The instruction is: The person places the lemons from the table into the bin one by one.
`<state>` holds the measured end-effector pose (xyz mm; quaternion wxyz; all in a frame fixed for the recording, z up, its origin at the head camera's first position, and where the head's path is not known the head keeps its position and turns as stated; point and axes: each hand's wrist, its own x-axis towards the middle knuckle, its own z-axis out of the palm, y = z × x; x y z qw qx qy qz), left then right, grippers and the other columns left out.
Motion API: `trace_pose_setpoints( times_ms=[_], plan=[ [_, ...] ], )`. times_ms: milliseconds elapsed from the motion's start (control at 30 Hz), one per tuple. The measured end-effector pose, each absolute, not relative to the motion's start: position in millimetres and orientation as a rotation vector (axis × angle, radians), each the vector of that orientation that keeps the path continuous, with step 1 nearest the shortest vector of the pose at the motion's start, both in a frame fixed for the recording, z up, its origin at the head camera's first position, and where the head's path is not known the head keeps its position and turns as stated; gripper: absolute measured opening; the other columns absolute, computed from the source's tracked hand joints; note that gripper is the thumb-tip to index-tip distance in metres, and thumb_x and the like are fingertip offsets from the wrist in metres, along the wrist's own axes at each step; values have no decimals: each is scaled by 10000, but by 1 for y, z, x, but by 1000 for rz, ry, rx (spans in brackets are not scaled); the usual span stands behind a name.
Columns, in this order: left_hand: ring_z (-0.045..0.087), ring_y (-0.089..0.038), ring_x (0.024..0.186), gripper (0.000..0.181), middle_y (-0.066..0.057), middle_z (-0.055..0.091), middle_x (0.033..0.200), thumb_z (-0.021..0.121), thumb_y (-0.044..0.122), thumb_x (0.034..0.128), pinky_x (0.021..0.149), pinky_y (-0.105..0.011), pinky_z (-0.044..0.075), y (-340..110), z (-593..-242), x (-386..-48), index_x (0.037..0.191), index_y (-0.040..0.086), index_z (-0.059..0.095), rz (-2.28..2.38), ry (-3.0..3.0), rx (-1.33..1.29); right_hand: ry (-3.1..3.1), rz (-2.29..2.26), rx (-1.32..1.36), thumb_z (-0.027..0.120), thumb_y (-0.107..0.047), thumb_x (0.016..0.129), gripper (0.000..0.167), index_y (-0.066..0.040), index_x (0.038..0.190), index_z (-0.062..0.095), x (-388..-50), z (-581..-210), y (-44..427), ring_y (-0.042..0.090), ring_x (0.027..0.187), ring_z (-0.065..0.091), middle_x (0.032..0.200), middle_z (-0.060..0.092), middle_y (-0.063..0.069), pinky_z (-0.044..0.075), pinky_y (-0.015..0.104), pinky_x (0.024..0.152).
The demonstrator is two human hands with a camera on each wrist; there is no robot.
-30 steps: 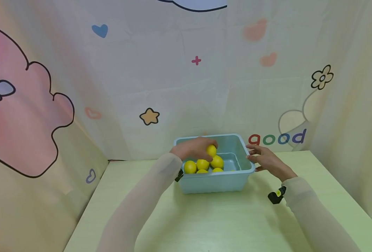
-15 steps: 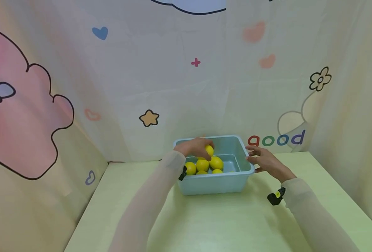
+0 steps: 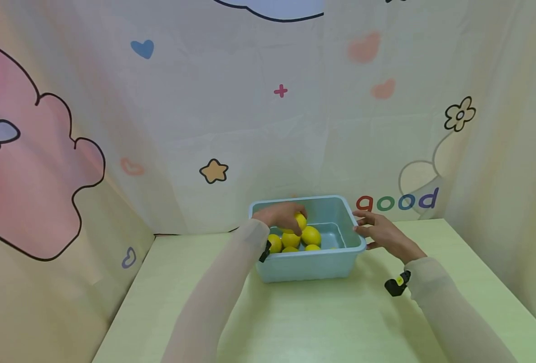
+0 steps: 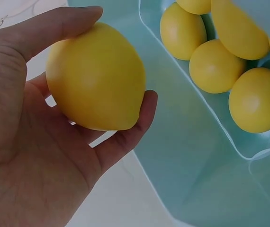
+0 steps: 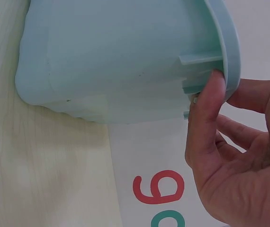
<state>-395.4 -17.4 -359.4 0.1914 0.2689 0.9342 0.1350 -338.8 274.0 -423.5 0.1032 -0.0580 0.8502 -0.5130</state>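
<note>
My left hand (image 3: 280, 216) holds a yellow lemon (image 4: 97, 78) between thumb and curled fingers, over the left part of a light-blue plastic bin (image 3: 306, 267). Several more lemons (image 4: 257, 100) lie together on the bin's floor; the front wall partly hides some of them in the head view. At the bin's right side, my right hand (image 3: 384, 235) pinches the rim (image 5: 232, 52), with the thumb tucked under its outer lip and a finger on the other side.
The bin stands on a pale green table (image 3: 322, 322) near its back edge. Behind it hangs a printed curtain (image 3: 249, 126) with hearts, a star and lettering. Another curtain (image 3: 513, 166) borders the table on the right.
With the lemon in its grip, my left hand has shifted slightly left and down in the head view. My right hand stays at the bin's rim, and the whole scene has shifted a little.
</note>
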Motion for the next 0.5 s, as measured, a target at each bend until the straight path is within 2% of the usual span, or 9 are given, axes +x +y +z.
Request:
trace_pose_setpoints(
  times_ms=[167,300,500],
  plan=[
    [529,-202,1168,486,16,540,1402,701,334,880,1040,-450,459,-16,-360,-396,1338,281,547,376,2644,758,2507,-1522,-166,558,-189,986,648,-88,1552,258,-339,-423,273,387,1194,538,1426,403,252,589,468,855],
    [549,-226,1203,466,-48,527,1432,685,302,903,1044,-438,471,-16,-360,-396,1341,242,540,423,2624,749,2506,-1517,-156,559,-189,986,653,-90,1554,254,-339,-422,273,394,1200,534,1432,400,253,588,468,859],
    [567,-216,1172,425,-62,553,1396,674,285,917,1015,-421,493,-14,-359,-397,1319,234,545,430,2644,737,2514,-1508,-156,556,-192,988,656,-87,1556,246,-339,-420,272,392,1198,539,1438,399,255,587,471,866]
  ],
)
